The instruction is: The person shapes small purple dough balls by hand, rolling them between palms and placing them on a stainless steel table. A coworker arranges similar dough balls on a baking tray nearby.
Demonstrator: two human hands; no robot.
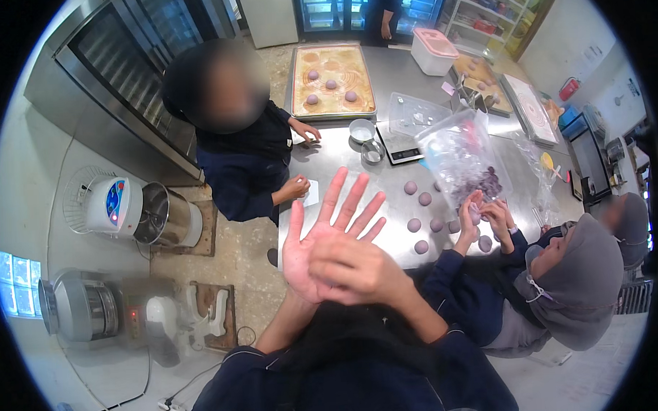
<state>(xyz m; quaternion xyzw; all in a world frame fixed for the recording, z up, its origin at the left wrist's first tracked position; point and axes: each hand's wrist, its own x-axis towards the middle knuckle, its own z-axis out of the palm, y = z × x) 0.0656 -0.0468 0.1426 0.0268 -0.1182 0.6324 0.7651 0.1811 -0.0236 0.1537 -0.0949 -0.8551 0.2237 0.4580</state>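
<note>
My left hand [314, 241] is held palm up in front of my body, its fingers spread wide. Across that palm lies my right hand [361, 269], fingers curled downward and slightly blurred. Whatever may sit between the two palms is hidden by the right hand. Beyond them, to the right, several purple dough balls [414, 225] rest on the steel table [349, 150]. A clear plastic bag [452, 147] with dark purple pieces [488, 183] lies behind those balls.
At my right, a co-worker's hands [484, 216] shape purple dough. Another person [240, 154] stands at the left table edge. Farther back are a baking tray [368, 79] with dough balls, metal bowls [362, 131] and a digital scale [403, 155]. A mixer [128, 207] stands left.
</note>
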